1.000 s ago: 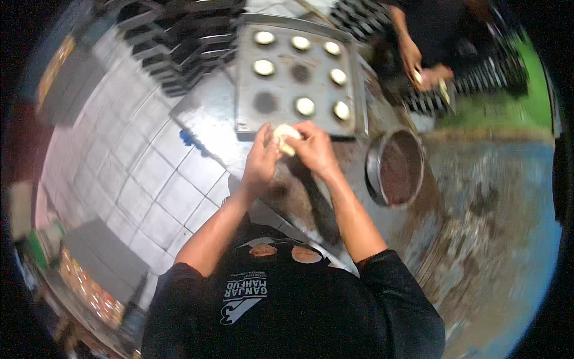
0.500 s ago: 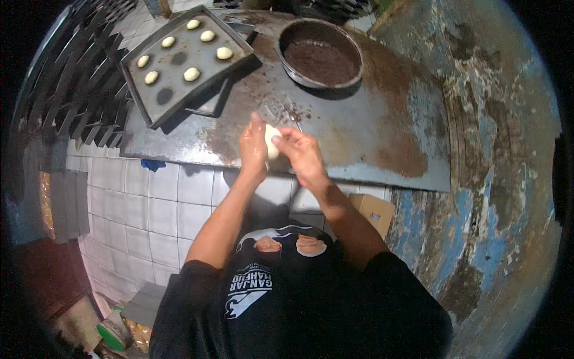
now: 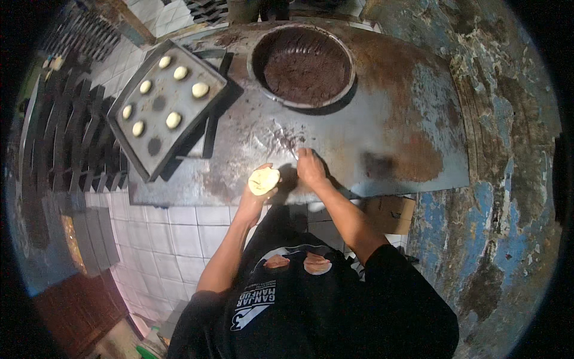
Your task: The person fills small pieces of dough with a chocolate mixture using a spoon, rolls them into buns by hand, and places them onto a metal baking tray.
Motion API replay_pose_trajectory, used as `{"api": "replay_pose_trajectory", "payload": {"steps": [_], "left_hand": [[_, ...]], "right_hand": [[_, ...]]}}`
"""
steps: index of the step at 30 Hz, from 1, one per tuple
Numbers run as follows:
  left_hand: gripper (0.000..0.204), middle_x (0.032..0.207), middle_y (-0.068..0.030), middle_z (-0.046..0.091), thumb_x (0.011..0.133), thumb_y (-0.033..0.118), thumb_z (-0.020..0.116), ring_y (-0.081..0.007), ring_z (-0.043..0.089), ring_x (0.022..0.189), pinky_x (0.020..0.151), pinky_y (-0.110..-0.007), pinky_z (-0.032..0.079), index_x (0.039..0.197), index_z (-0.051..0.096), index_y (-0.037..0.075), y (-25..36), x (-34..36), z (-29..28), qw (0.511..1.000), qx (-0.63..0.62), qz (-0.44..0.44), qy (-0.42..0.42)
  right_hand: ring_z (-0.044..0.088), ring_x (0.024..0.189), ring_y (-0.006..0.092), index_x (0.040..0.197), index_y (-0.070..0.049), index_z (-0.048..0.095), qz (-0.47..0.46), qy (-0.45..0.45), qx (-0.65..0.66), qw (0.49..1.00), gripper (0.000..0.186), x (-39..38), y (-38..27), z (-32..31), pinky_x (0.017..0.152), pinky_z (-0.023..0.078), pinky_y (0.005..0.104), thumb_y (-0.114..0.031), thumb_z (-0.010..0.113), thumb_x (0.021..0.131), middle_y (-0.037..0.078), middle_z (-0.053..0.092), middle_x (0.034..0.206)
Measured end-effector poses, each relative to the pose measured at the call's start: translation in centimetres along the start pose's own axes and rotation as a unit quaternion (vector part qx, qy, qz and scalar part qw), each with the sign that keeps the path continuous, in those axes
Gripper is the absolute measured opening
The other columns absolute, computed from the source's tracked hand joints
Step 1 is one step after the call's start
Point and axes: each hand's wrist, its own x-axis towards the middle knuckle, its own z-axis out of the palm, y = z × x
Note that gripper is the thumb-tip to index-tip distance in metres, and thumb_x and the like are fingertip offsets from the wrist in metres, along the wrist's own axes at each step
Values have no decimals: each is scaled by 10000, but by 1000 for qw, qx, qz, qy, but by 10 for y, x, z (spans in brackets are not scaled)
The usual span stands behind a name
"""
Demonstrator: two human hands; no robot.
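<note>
In my left hand (image 3: 253, 202) rests a flattened round of pale yellow dough (image 3: 263, 180), its creased face turned up, with fingers curled round its edge. My right hand (image 3: 311, 170) is at the metal tabletop (image 3: 347, 140), its fingers closed on the end of a thin metal utensil (image 3: 295, 154). The utensil's shape is hard to make out among dark crumbs (image 3: 289, 142). Beyond the hands stands a large round pan (image 3: 353, 78) holding a dark brown crumbly filling (image 3: 308, 75).
A dark baking tray (image 3: 142, 161) with several small dough balls (image 3: 173, 120) sits tilted on the table's left, over another tray. Stacked dark metal racks or trays (image 3: 72, 131) stand farther left. A worn, peeling wall (image 3: 490, 197) borders the right side. A cardboard box (image 3: 391, 214) is below the table edge.
My hands have parted. The left keeps the dough, now opened flat and facing up; the right has let go of it and reached to the utensil on the table. The view has shifted.
</note>
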Motion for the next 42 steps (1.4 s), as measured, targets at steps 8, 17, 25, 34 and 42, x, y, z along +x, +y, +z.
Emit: {"api": "replay_pose_trajectory", "payload": {"steps": [8, 17, 25, 34, 42], "left_hand": [[588, 1172, -74, 681, 802, -6, 774, -169, 633, 1121, 973, -293, 493, 1344, 550, 36, 82, 80, -37, 997, 71, -33, 8], [643, 1130, -54, 691, 809, -8, 787, -138, 653, 1026, 883, -263, 525, 1383, 504, 60, 143, 168, -49, 985, 147, 63, 65], [409, 1107, -37, 687, 839, 38, 770, -108, 629, 1001, 854, -252, 508, 1216, 612, 40, 136, 195, -57, 980, 184, 54, 58], [525, 1120, -130, 694, 843, 104, 796, -214, 673, 1042, 890, -350, 538, 1267, 508, -7, 97, 211, -10, 948, 246, 145, 141], [300, 1029, -185, 705, 868, 148, 683, -353, 699, 905, 754, -421, 541, 1150, 632, 60, 47, 187, -39, 883, 388, 95, 247]], "right_hand": [[706, 811, 360, 995, 47, 603, -70, -127, 45, 988, 180, 31, -11, -21, 639, 579, 439, -85, 484, 965, 251, 647, 933], [701, 814, 429, 807, -14, 681, -80, -77, -48, 993, 230, 221, -45, -113, 726, 571, 499, -161, 535, 906, 238, 706, 896], [664, 605, 271, 891, 0, 737, -421, -119, 216, 873, 198, 251, 41, -83, 591, 542, 379, -174, 642, 881, 168, 693, 732], [618, 671, 170, 1194, 15, 685, -83, -49, 299, 949, 299, 144, -65, -122, 568, 490, 305, -167, 589, 977, 78, 663, 791], [688, 785, 399, 1268, 33, 613, -206, 4, 127, 970, 353, 31, -38, -88, 671, 570, 419, -87, 618, 936, 209, 666, 925]]}}
